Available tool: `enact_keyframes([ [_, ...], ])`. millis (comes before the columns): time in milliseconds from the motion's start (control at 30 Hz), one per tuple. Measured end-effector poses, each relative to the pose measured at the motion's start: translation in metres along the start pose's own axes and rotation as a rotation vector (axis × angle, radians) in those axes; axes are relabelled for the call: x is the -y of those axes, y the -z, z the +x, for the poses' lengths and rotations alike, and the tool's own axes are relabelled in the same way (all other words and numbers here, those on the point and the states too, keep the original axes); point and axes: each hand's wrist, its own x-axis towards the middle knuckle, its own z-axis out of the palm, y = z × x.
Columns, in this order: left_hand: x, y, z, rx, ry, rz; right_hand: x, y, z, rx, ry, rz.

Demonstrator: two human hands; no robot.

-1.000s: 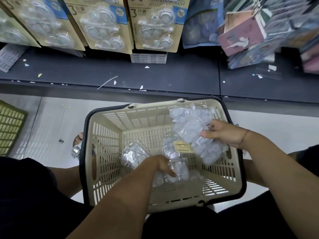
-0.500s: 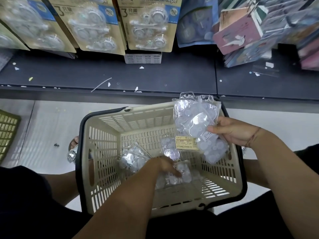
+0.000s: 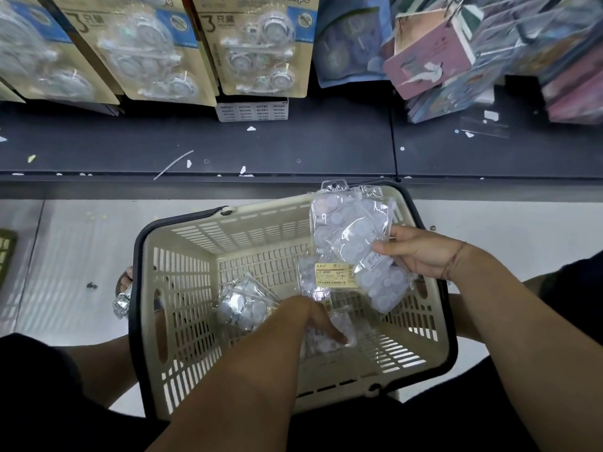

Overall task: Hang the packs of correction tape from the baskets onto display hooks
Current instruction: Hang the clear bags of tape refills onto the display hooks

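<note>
- you look to be in the gathering step: packs are being collected out of the cream basket (image 3: 182,288), and none of them is near a hook yet.
- your right hand (image 3: 421,252) grips a bunch of clear packs (image 3: 349,230) above the basket's far right corner, with the hang tab (image 3: 333,184) pointing toward the shelf.
- your left hand (image 3: 313,318) is down inside the basket with its fingers laid on a loose pack (image 3: 336,337). the thumb is hidden, so i cannot tell whether the pack is pinched.
- another pack (image 3: 241,305) lies just beside that hand, on its left.
- next, most likely: close on the loose pack, add it to the bunch with the tabs lined up, then lift toward the hooks where the carded packs (image 3: 261,50) hang. the glossy film may slip.
</note>
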Motion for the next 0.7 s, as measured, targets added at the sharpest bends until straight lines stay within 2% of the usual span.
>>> enact_keyframes([
  [233, 0.000, -0.001, -0.003, 0.046, 0.004, 0.005, -0.001, -0.004, 0.000, -0.027, -0.018, 0.047],
  [467, -0.003, 0.008, -0.013, 0.206, 0.016, 0.032, -0.002, 0.000, 0.004, -0.044, -0.007, 0.058],
  [633, 0.004, 0.013, -0.038, -0.002, -0.065, -0.016, 0.003, -0.002, 0.002, -0.036, -0.008, 0.028],
  [700, 0.016, 0.017, -0.055, 0.000, -0.105, -0.097, 0.005, -0.003, -0.001, -0.038, 0.000, 0.011],
])
